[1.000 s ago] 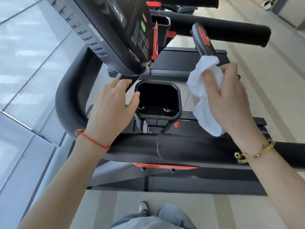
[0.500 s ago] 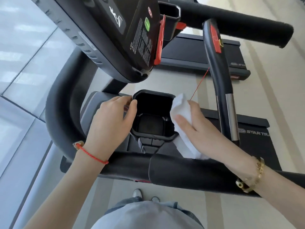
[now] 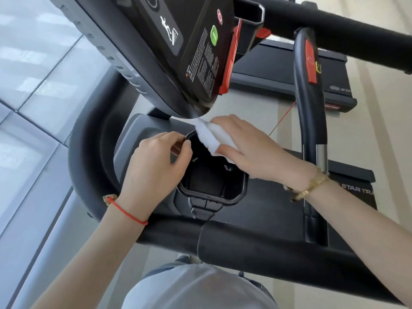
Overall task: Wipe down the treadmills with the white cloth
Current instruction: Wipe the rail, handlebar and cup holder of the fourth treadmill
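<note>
Fingers of the right hand (image 3: 247, 150) lie fairly straight over a bunched white cloth (image 3: 211, 139), with the thumb under its near fold, pressing it onto the far rim of a black cup holder (image 3: 211, 177) on the treadmill. Part of the cloth hangs over the rim into the dark well. Just to the left, the left hand (image 3: 156, 166) rests on the holder's left edge, its fingers loosely curled and its thumb and fingertips close together at the rim; it holds nothing that can be made out.

Directly above the cloth hangs the lower corner of the tilted console (image 3: 169, 61), nearly touching the cloth's far tip. To the right stands an upright black handle (image 3: 308, 121) with a red tab, and a thin red safety cord (image 3: 283, 118) runs from it down toward the right hand's knuckles. A padded handrail (image 3: 256, 246) crosses below both wrists.

Likely risks: the loosely pinned cloth could slip from under the flat fingers and drop into the holder; a wide wiping stroke could snag the red cord, or the knuckles could knock the console corner above, since clearance there looks tight
</note>
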Tool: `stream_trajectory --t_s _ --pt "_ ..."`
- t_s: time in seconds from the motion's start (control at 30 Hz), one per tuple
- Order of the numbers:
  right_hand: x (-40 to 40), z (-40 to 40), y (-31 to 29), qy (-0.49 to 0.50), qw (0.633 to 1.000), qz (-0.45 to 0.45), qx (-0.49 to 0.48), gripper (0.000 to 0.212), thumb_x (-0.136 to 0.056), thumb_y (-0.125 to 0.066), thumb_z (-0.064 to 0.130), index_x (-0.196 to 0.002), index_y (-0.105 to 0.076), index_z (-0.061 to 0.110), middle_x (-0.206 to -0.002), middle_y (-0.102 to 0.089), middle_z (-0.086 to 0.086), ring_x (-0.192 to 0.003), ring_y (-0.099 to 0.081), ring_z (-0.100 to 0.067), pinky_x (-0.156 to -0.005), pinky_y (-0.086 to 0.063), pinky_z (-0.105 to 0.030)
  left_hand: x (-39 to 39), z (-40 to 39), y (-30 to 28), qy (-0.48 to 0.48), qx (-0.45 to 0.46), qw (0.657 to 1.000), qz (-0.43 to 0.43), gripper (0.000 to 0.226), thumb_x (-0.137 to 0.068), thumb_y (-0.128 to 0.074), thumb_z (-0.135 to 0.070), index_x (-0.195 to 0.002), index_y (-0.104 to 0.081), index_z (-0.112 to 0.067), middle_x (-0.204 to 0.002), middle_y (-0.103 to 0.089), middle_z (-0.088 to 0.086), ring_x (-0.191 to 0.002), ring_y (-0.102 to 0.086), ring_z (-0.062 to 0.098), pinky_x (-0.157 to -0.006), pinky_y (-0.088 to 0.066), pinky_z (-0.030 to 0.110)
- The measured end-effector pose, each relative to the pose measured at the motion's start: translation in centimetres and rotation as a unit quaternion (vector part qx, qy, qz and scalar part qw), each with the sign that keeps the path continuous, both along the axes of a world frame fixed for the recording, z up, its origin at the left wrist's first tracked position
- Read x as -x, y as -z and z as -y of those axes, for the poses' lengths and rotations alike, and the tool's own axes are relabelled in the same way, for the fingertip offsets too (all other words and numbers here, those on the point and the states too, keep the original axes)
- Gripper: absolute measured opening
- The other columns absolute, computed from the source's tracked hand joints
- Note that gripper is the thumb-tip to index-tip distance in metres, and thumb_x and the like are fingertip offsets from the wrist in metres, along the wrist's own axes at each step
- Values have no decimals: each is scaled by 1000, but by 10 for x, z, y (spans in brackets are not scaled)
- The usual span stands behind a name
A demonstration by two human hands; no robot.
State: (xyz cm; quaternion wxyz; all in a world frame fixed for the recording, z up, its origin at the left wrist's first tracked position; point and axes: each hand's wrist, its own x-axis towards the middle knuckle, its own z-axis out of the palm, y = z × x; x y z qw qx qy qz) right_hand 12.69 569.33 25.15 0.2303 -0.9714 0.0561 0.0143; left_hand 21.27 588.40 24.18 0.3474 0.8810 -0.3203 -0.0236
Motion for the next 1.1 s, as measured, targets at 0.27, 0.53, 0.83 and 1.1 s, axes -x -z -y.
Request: stream_trajectory --t_s 0.27,0.53,0.83,1.1 --pt "-19 -5 -3 -15 999 -27 -28 42 -97 -48 39 -136 -40 25 -123 -52 -1 -103 -52 -22 -85 -44 -42 -2 0 6 24 7 1000 3 26 -98 -51 -32 -111 -69 -18 -92 -67 -10 -79 -63 9 -74 -57 38" --pt "20 1 5 87 994 -4 -61 37 -99 -47 40 -132 -37 30 -119 -49 3 -96 -53 -22 -70 -36 -32 -3 0 8 29 18 999 -18 30 -97 -51 -31 -115 -69 -17 -98 -69 -7 -82 -65 9 -80 -57 35" --pt "-7 -7 -4 84 991 -26 -100 31 -95 -55 36 -124 -48 28 -107 -61 4 -94 -58 -21 -77 -45 -36 -3 0 10 64 33 997 -22 33 -98 -49 -26 -129 -62 -24 -102 -67 -10 -81 -63 5 -80 -55 26" --pt "42 -30 9 266 936 -8 -231 46 -101 -44 40 -137 -27 19 -125 -44 -4 -100 -52 -19 -74 -40 -30 -3 -1 11 62 24 998 -21 32 -101 -50 -24 -130 -62 -25 -99 -65 -14 -80 -58 1 -74 -40 -1"
